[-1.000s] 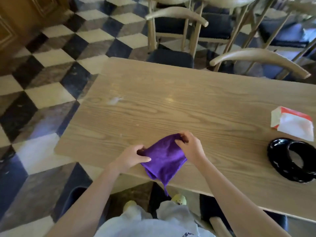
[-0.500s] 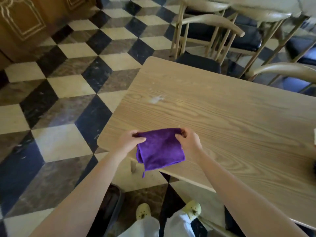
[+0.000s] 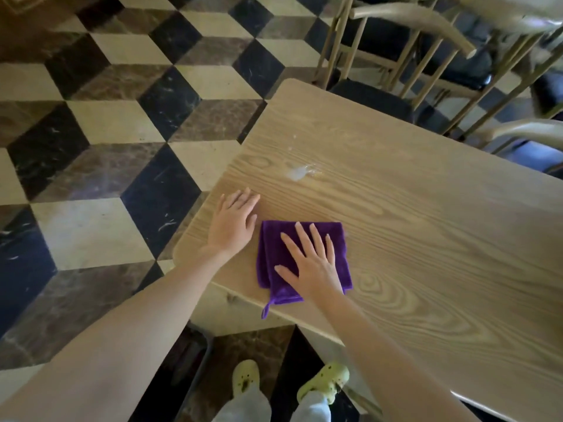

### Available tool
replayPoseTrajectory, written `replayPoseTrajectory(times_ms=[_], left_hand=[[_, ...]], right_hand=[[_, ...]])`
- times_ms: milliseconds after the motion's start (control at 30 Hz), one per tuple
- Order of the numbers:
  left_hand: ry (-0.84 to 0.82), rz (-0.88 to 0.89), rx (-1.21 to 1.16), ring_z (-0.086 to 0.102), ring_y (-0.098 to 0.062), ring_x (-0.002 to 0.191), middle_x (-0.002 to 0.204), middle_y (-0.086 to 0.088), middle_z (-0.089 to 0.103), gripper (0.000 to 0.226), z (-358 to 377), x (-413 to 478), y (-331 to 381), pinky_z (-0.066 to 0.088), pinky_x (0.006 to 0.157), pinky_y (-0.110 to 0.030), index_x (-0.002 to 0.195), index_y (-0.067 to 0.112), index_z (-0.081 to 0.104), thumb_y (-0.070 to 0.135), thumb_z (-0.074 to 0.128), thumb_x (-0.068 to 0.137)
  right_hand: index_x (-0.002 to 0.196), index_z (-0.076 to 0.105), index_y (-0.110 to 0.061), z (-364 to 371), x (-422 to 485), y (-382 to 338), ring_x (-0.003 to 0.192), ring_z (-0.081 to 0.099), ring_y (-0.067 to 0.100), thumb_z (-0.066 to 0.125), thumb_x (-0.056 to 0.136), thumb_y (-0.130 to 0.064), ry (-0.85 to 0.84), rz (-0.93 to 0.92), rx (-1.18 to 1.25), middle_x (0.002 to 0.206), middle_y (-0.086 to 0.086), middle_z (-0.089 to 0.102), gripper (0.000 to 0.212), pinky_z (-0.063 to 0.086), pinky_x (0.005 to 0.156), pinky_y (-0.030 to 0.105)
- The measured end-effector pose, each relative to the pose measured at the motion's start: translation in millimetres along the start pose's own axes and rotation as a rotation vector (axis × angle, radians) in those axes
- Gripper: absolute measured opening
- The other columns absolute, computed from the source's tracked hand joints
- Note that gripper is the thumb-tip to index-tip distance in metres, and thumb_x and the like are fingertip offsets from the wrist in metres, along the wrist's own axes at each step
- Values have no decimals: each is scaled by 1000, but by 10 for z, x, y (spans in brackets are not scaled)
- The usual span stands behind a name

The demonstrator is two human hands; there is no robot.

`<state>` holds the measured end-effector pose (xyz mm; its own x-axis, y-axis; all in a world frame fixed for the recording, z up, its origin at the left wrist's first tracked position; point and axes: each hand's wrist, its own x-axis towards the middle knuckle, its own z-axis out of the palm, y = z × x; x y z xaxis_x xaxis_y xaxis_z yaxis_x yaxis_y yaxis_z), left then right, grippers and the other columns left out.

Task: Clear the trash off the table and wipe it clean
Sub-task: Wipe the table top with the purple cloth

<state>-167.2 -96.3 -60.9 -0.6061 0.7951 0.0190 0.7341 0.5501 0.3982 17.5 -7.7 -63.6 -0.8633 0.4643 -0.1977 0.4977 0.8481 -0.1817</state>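
Head view. I see my right hand (image 3: 313, 263) pressed flat on the folded purple cloth (image 3: 304, 257), fingers spread and straight, its grip apart and clamped on nothing. The cloth lies on the wooden desk (image 3: 426, 226) at the near left corner, its near edge touching the desk's near edge, and its small loop (image 3: 265, 310) hangs over that edge. My left hand (image 3: 233, 222) lies palm down on the bare wood just beside the cloth's left edge, close to the desk's left edge, fingers extended, its grip likewise apart. A pale wet smear (image 3: 300, 172) sits farther in from both hands, with a few small droplets (image 3: 292, 141) beyond it toward the far left corner. To the right of the cloth the desk surface runs open to the frame edge. Wooden chairs (image 3: 426, 41) stand along the far side. A checkered floor (image 3: 122, 117) spreads left of the desk; my yellow-green shoes (image 3: 323, 380) stand below the near edge.
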Motion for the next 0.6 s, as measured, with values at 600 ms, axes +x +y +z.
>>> replayPoseTrajectory(times_ms=[600], left_hand=[[11, -39, 213, 8, -17, 147, 158, -3, 15, 57, 179, 900, -201, 7, 120, -38, 148, 17, 18, 42, 13, 98]], right_hand=[[146, 16, -41, -175, 1005, 341, 147, 6, 28, 18, 86, -66, 134, 172, -50, 159, -4, 11, 65, 6, 117, 53]])
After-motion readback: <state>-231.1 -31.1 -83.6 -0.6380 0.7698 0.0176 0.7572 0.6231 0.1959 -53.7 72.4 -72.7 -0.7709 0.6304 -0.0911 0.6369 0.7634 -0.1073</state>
